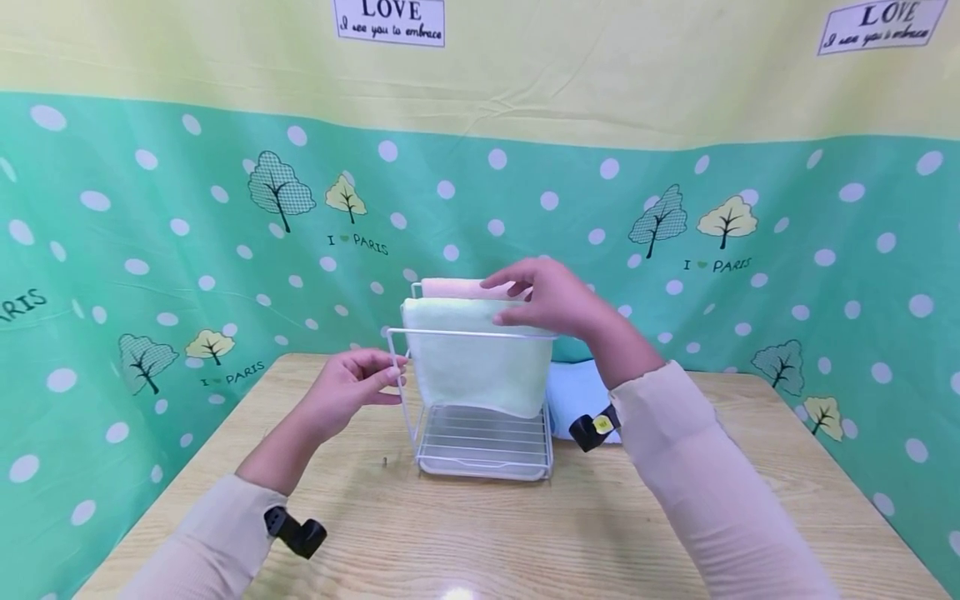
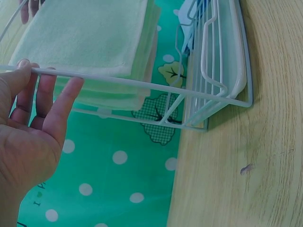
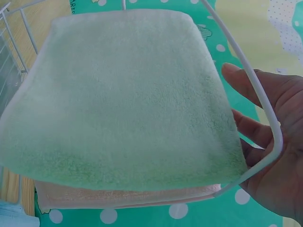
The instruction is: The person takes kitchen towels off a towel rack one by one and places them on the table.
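Note:
A white wire rack (image 1: pixel 405 400) stands on the table, with a folded light green towel (image 1: pixel 480 367) draped over one of its bars. Behind it hangs a pink towel (image 1: pixel 453 287). My left hand (image 1: pixel 360 383) holds the rack's left side wire; in the left wrist view its thumb and fingertips meet the white wire. At the top right of the towels is my right hand (image 1: pixel 547 296), its fingers spread loosely over their upper edges. The right wrist view shows the right thumb apart from the green towel, and some fingers partly hidden behind that towel's edge.
A blue folded cloth (image 1: pixel 577 387) lies on the table behind the rack to the right. Beneath the rack's wires sits a pale tray (image 1: pixel 483 471). A small dark speck (image 1: pixel 385 462) is on the wooden table (image 1: pixel 360 533). A patterned green curtain (image 1: pixel 495 192) encloses the back and sides.

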`<control>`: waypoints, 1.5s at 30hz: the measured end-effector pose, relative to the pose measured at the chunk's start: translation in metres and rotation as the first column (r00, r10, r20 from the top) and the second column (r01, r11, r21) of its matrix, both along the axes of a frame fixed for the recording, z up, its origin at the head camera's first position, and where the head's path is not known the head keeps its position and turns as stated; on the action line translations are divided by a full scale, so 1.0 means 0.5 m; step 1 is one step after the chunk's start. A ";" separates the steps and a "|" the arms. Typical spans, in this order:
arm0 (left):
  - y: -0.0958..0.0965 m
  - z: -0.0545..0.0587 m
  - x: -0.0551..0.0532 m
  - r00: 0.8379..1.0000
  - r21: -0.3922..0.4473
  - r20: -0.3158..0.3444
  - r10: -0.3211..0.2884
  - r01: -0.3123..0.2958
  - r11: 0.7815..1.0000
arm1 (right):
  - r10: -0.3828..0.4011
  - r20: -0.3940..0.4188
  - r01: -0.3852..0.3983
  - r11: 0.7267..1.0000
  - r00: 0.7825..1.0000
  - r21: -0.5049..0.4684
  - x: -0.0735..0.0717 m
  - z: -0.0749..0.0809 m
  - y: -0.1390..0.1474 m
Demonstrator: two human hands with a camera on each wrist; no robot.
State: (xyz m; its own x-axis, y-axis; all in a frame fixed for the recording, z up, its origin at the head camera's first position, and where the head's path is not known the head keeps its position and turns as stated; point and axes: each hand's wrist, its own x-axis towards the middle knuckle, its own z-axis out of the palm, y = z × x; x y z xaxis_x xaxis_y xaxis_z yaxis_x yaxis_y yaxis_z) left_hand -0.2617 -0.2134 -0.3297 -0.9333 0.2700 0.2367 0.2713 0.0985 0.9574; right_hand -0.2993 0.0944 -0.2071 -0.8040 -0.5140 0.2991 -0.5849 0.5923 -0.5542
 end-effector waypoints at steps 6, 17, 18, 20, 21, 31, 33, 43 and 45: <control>0.001 0.002 0.000 1.000 -0.001 -0.007 -0.001 0.001 1.000 | -0.003 0.055 0.002 1.000 0.998 0.018 -0.014 0.002 -0.013; 0.001 0.000 0.002 1.000 -0.023 0.011 0.011 -0.011 1.000 | -0.017 0.113 0.010 0.998 0.993 0.056 -0.029 0.001 -0.038; 0.001 0.000 0.003 1.000 -0.023 0.013 0.011 -0.010 1.000 | -0.019 0.115 0.013 0.998 0.993 0.059 -0.030 0.001 -0.040; 0.001 0.001 0.004 1.000 -0.020 0.017 0.008 -0.008 1.000 | -0.024 0.116 0.016 0.998 0.993 0.068 -0.030 0.000 -0.044; 0.001 0.001 0.005 1.000 -0.019 0.018 0.006 -0.006 1.000 | -0.028 0.115 0.020 0.997 0.993 0.071 -0.029 -0.001 -0.046; -0.001 0.000 0.004 1.000 -0.011 0.022 -0.005 0.005 1.000 | -0.067 0.081 0.065 0.997 0.994 0.033 -0.030 -0.002 -0.053; -0.001 0.000 0.005 1.000 -0.013 0.022 -0.003 0.004 1.000 | -0.076 0.077 0.075 0.997 0.994 0.023 -0.030 -0.004 -0.054; -0.001 0.000 0.004 1.000 -0.007 0.006 -0.007 0.007 1.000 | -0.078 0.045 0.080 0.995 0.996 -0.061 -0.033 -0.005 -0.051; 0.000 0.000 0.003 1.000 -0.005 0.007 -0.007 0.007 1.000 | -0.067 0.029 0.070 0.993 0.997 -0.094 -0.033 -0.004 -0.048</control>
